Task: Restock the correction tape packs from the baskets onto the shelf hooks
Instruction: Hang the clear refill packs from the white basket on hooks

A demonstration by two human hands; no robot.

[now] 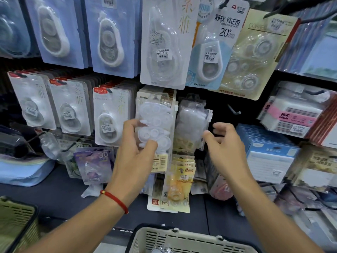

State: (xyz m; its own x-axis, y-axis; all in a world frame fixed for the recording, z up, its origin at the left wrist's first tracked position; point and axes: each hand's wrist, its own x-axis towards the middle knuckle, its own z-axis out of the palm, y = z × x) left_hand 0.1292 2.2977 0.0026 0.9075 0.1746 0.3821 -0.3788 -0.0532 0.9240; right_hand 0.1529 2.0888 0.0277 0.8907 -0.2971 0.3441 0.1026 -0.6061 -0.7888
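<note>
Left hand (135, 143) grips a multi-pack of correction tape (155, 128) by its lower edge, steadying it up at the hook row. Right hand (225, 141) hovers loosely curled and empty beside a clear pack (191, 123), probably ready to guide. Basket (182, 238) waits below.

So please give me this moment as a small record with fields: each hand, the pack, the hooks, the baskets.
left hand: holds the multi-roll pack by its lower part, thumb on the front
right hand: holds nothing, fingers loosely curled, next to the clear bag pack
pack position: up at the middle hook row; whether it is on a hook cannot be told
free hook: bare, right of the clear bag pack
baskets: beige basket bottom centre, green basket bottom left
</note>
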